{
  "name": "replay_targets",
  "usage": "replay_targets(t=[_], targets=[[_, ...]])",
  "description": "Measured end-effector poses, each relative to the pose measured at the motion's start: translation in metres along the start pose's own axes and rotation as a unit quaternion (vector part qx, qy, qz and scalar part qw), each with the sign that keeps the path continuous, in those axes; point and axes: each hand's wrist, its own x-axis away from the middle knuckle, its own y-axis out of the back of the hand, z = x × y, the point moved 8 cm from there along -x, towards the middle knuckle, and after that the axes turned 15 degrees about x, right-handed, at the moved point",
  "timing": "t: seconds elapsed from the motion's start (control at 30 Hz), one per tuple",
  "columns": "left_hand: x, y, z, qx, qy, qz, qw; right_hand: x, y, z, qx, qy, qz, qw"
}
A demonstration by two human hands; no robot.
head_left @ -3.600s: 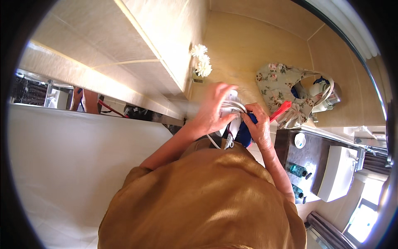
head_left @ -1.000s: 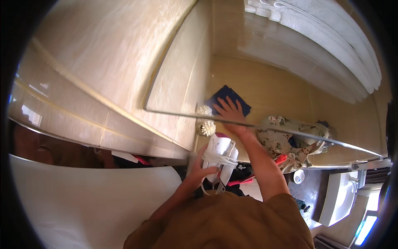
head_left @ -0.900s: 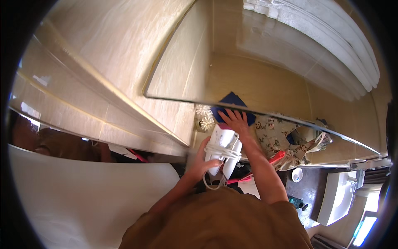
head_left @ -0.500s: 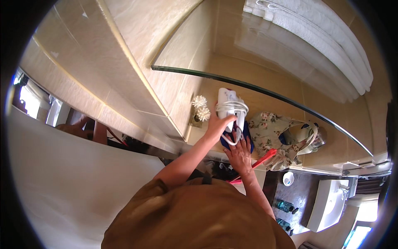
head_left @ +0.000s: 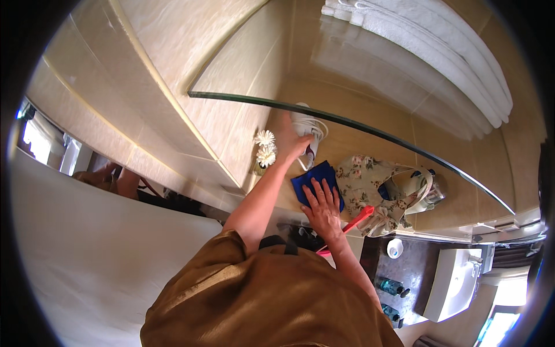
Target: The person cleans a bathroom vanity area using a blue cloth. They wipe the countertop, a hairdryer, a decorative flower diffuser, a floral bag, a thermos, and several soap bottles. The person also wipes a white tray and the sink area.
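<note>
My left hand (head_left: 290, 143) reaches under the glass shelf (head_left: 341, 124) and is closed around a white hair dryer (head_left: 302, 128) with its cord wound about it. Part of the dryer shows through the glass; my fingertips are hidden behind its body. Flat on a folded blue cloth (head_left: 310, 180) lies my right hand (head_left: 324, 209), fingers spread, on the tiled ledge (head_left: 292, 199). Just right of the cloth sits a flowered fabric bag (head_left: 354, 176) with its handles up.
White flower-like reed sticks (head_left: 265, 147) stand by the left wall near my left wrist. Folded white towels (head_left: 428, 52) rest on the glass shelf. A red stick-like handle (head_left: 359, 218) leans at the ledge's edge. To the right are a counter with teal bottles (head_left: 392, 286) and a white sink (head_left: 454, 284).
My left hand has carried the hair dryer left and farther back, off the blue cloth and under the glass shelf. My right hand stays on the cloth, now more uncovered.
</note>
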Motion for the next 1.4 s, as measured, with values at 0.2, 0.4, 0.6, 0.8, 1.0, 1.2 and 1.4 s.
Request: replay_targets(t=[0.2, 0.4, 0.6, 0.8, 1.0, 1.2, 1.4], targets=[[0.007, -0.002, -0.020, -0.110, -0.061, 0.016, 0.992, -0.002, -0.004, -0.001, 0.006, 0.015, 0.011, 1.000], [0.080, -0.005, -0.078, -0.185, -0.286, 0.011, 0.940, -0.002, -0.010, 0.002, 0.015, 0.032, 0.008, 0.999], [0.197, 0.044, -0.068, -0.051, -0.247, 0.094, 0.963, -0.002, -0.006, 0.001, 0.022, 0.034, -0.006, 0.999], [0.189, 0.089, -0.003, 0.051, -0.037, -0.041, 0.997, -0.002, -0.002, 0.003, 0.008, 0.025, -0.001, 1.000], [0.158, 0.081, 0.016, -0.028, -0.010, -0.080, 0.996, -0.006, 0.001, 0.003, -0.002, 0.025, -0.009, 1.000], [0.140, 0.081, 0.022, -0.093, -0.001, -0.064, 0.994, -0.005, 0.001, 0.002, -0.014, 0.019, -0.011, 1.000], [0.139, 0.074, -0.009, -0.149, -0.048, -0.015, 0.988, -0.004, -0.003, 0.001, -0.002, 0.023, -0.007, 1.000]])
